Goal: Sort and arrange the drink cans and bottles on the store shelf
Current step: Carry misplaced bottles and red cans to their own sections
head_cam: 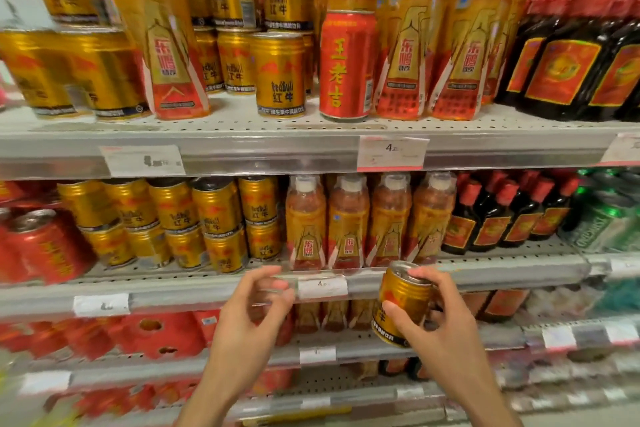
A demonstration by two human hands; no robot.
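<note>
Head view takes in the store shelf (214, 144) first — grey perforated tiers with price tags along the front rails, packed with gold cans, tall amber bottles, dark red-capped bottles and red cans. On the top tier a lone red can (347, 66) with yellow characters stands between the gold cans and the amber bottles. Lower down, the right hand (440, 319) grips a gold can (403, 302) — ribbed metallic gold, silver lid, red emblem, dark band at its base — tilted slightly, in front of the second tier's rail. The left hand (254, 312) hovers beside it, fingers loosely curled; motion blur hides whether it holds anything.
</note>
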